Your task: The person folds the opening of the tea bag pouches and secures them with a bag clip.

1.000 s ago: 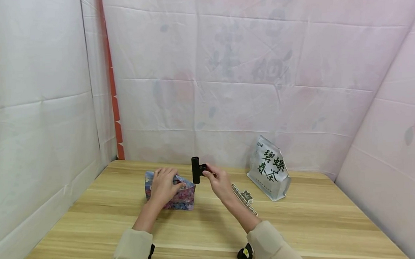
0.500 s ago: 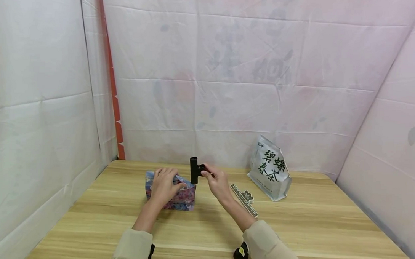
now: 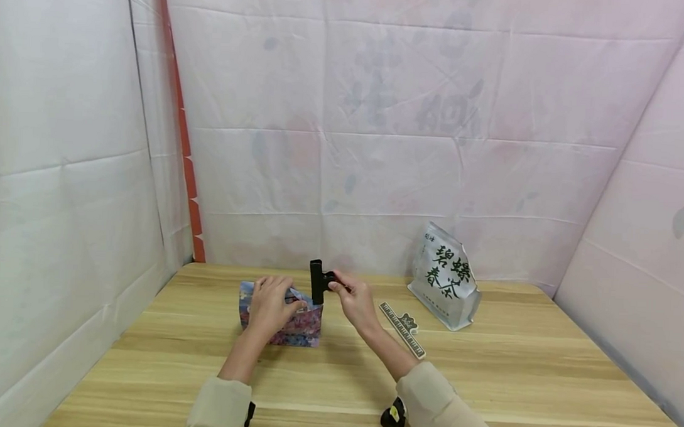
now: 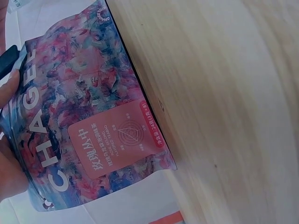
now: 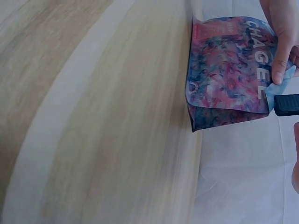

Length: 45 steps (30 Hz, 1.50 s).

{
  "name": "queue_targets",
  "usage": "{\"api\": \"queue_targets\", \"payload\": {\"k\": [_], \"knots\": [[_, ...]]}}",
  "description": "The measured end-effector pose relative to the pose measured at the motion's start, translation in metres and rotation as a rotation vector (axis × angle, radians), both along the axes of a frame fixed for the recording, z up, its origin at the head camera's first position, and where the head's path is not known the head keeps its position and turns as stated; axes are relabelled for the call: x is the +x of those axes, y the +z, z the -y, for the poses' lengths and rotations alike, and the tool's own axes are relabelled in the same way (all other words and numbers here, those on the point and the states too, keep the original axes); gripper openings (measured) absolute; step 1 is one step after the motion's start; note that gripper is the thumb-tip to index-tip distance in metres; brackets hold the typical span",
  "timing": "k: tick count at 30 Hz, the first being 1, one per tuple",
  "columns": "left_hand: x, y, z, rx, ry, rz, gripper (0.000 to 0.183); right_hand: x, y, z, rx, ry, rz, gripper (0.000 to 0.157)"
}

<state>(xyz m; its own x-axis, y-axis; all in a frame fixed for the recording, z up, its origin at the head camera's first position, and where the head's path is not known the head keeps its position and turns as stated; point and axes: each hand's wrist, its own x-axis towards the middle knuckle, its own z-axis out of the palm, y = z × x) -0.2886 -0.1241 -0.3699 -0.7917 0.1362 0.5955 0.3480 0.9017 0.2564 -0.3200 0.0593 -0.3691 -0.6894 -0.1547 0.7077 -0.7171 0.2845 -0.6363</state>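
A blue and pink tea pouch [image 3: 304, 331] marked CHAGEE stands on the wooden table, left of centre. My left hand [image 3: 269, 306] grips its folded top from above, the thumb along the near side of the fold. In the left wrist view the printed front of the pouch [image 4: 84, 93] is seen sideways. My right hand [image 3: 357, 302] pinches a wide black bulldog clip [image 3: 316, 282] by its handles. The clip's long jaw stands upright at the right end of the pouch's top. From the right wrist, the clip [image 5: 287, 105] overlaps the light blue folded corner.
A white tea pouch [image 3: 444, 280] with dark green characters stands at the back right. Between it and my right forearm lies a long cream clip [image 3: 402, 332] with a piano-key pattern. White sheeting [image 3: 389, 146] closes off the back and both sides of the table.
My right hand has moved slightly left with the bulldog clip, which now overlaps the right end of the pouch's top. The left hand and pouch stay in place.
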Motion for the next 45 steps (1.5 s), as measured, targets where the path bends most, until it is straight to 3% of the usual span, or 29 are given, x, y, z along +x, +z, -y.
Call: {"api": "queue_targets", "payload": {"k": [12,22,28,33,36,45], "knots": [[-0.001,0.001,0.000,0.000,-0.008,0.007,0.033,-0.001,-0.007,0.002,0.164,-0.010,-0.173,0.028],[0.002,0.005,0.008,0.024,-0.056,0.116,0.025,0.002,-0.002,0.006,0.274,-0.037,-0.243,0.027],[0.003,0.006,0.014,0.020,-0.086,0.080,0.028,0.002,-0.002,0.004,0.290,-0.040,-0.239,0.027],[0.007,0.008,0.018,-0.070,0.015,-0.019,0.033,0.003,0.000,0.004,0.305,-0.038,-0.247,0.027],[0.009,0.009,0.020,-0.098,0.079,-0.039,0.037,0.004,0.000,0.005,0.311,-0.027,-0.259,0.027],[0.009,0.010,0.022,-0.118,0.088,0.009,0.039,0.005,0.002,0.006,0.365,-0.018,-0.330,0.027]]}}
